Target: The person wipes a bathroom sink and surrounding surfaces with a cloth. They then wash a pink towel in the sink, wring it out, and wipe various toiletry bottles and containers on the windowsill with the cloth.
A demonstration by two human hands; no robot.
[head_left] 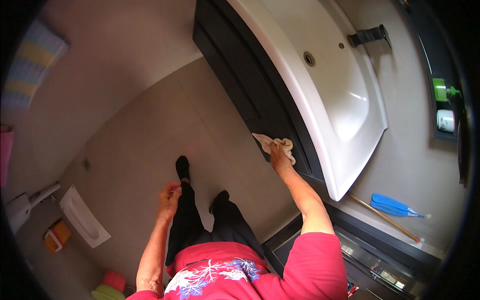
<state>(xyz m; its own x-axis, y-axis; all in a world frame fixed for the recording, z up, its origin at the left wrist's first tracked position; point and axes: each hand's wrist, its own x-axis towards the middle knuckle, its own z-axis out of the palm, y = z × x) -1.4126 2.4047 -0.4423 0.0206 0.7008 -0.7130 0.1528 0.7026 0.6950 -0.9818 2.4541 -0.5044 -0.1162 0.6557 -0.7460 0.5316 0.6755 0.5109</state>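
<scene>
My right hand [281,157] is closed on a cream cloth [265,142] and presses it against the dark front of the vanity cabinet [245,75]. Part of the cloth bunches up around my fingers, and one corner spreads to the left. Above the cabinet is a white washbasin [325,90] with a drain hole and a dark tap [369,37]. My left hand [170,200] hangs in the air beside my left leg, its fingers loosely bent. Nothing shows in it.
A dark-framed glass cabinet [360,255] stands close on my right. Against the wall near the basin are a blue brush-like item [392,205] and a wooden stick [385,217]. A shelf with bottles [445,120] hangs far right. Left lies a white tray-like piece [85,217].
</scene>
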